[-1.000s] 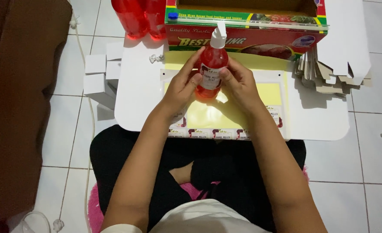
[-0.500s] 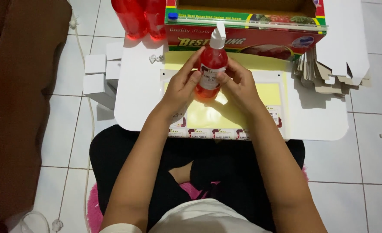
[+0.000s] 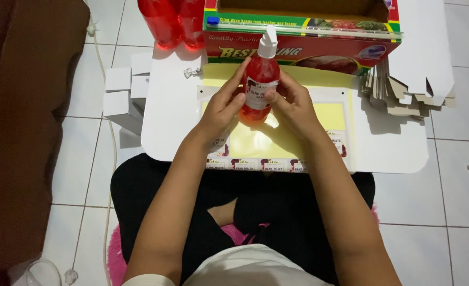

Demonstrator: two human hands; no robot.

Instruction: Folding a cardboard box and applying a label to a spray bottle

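Red bottle [image 3: 260, 87] held upright between left hand [image 3: 225, 108] and right hand [image 3: 292, 106], fingers [image 3: 240, 74] curled around it, above table [image 3: 171, 127].

Single head-worn view, looking steeply down from above the seated person's lap. Faces forward over the low white surface [image 3: 171, 127], near; tiled floor [image 3: 457, 201] around.
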